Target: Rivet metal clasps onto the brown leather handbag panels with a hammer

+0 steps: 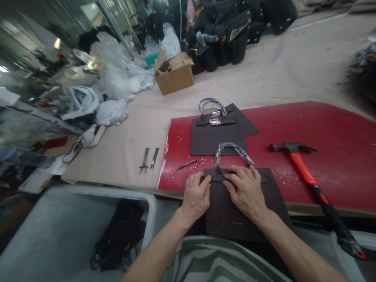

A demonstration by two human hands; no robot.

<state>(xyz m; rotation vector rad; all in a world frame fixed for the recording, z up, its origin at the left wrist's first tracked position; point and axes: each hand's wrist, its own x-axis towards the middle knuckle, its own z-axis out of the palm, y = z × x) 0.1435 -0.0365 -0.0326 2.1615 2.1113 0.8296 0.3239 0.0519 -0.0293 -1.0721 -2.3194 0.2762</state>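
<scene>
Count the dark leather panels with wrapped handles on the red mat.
2. One dark brown leather panel lies under the left hand and right hand at the red mat's near edge; the second panel lies farther back, perhaps covering another.

1. Flat dark-brown leather bag panel (235,219): lies face-up, upper part on the red mat (323,129), lower edge overhanging the table edge.
2. Arched handle wrapped in clear plastic film (232,150): joined to the panel's top, lying on the mat.
3. Narrow dark strap (264,179): runs across the panel's upper part.

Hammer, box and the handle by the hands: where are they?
Hammer (289,147): head view, metal head.
Box (176,80): head view, front wall.
Handle (232,146): head view, top of the arch.
</scene>
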